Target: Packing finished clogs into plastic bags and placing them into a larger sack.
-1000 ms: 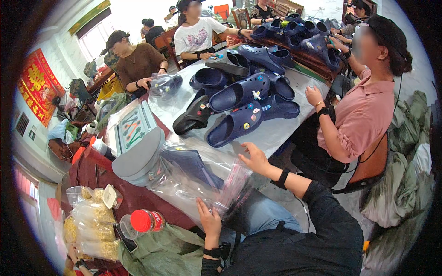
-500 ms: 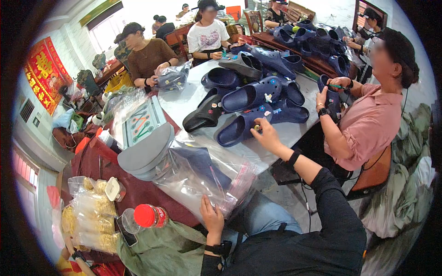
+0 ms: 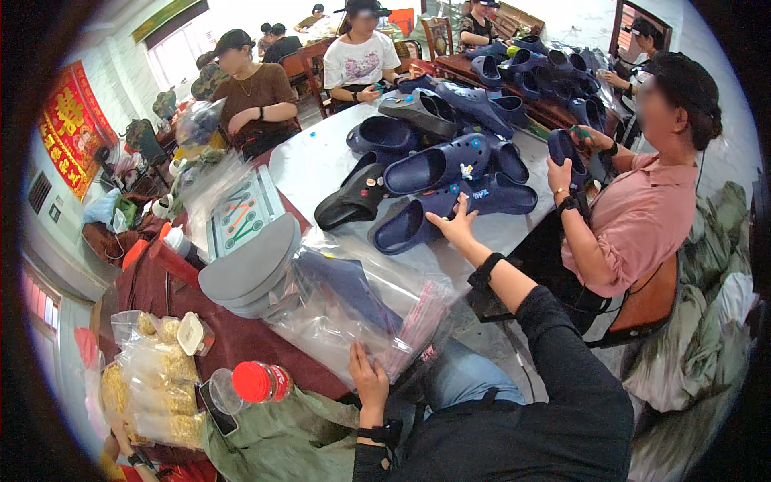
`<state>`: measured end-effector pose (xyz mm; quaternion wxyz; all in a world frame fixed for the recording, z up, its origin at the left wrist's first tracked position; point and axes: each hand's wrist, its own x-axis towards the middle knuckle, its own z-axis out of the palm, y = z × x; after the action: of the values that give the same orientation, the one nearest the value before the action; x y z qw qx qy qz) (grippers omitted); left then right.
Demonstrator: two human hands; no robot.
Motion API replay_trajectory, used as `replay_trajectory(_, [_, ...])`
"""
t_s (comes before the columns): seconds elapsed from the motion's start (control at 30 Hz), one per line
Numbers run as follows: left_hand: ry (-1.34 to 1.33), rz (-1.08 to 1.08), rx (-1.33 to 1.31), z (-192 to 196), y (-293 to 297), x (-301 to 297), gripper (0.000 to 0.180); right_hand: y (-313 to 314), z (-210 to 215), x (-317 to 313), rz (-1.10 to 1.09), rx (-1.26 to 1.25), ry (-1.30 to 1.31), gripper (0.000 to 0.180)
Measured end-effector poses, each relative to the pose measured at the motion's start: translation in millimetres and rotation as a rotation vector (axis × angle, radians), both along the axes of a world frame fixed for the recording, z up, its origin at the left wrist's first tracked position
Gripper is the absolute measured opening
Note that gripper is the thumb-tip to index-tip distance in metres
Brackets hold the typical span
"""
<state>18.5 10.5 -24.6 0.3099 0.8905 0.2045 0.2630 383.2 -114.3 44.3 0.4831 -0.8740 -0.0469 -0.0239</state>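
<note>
My right hand (image 3: 456, 223) reaches over the white table, fingers spread against the nearest navy clog (image 3: 403, 229). Small decorative charms dot that shoe's upper. Right behind it is another navy clog (image 3: 418, 167) with a blue flower and a white figure on it, and a black clog (image 3: 350, 201) lies to the left. Nearer me, my left hand (image 3: 368, 376) lies with its fingers stretched out on the edge of a stack of transparent plastic bags (image 3: 313, 321). A navy shoe-shaped piece (image 3: 353, 289) shows through the plastic.
Grey insole-shaped sheets (image 3: 241, 273) and a tray of coloured pieces (image 3: 242, 210) lie left of the bags. A red-lidded jar (image 3: 255, 382) and packets of yellow noodles (image 3: 165, 394) stand lower left. A co-worker in pink (image 3: 634, 209) holds a clog at right; others sit farther back.
My right hand's fingers have opened from a pinch and spread over the nearest clog. My left hand stays on the bags. The co-worker in brown has moved a bagged item to the left.
</note>
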Motion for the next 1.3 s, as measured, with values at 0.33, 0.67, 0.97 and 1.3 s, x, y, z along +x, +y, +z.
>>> replay_trajectory(0.33, [0.008,0.009,0.026,0.9,-2.1,-1.9,0.060,27.1,-16.6,-0.6,0.337,0.173,-0.040,0.088])
replay_trajectory(0.67, [0.059,0.018,0.045,3.2,-1.5,-1.1,0.057,-42.0,-10.6,31.8,0.094,0.029,-0.338,0.046])
replay_trajectory(0.97, [0.042,0.016,0.082,6.5,-3.2,0.9,0.054,-69.1,-6.3,68.5,-0.451,-0.312,-0.419,0.075])
replay_trajectory(1.3, [0.046,0.014,0.104,4.8,-5.6,3.4,0.055,-82.2,-5.5,75.2,-0.243,-0.224,-0.068,0.035])
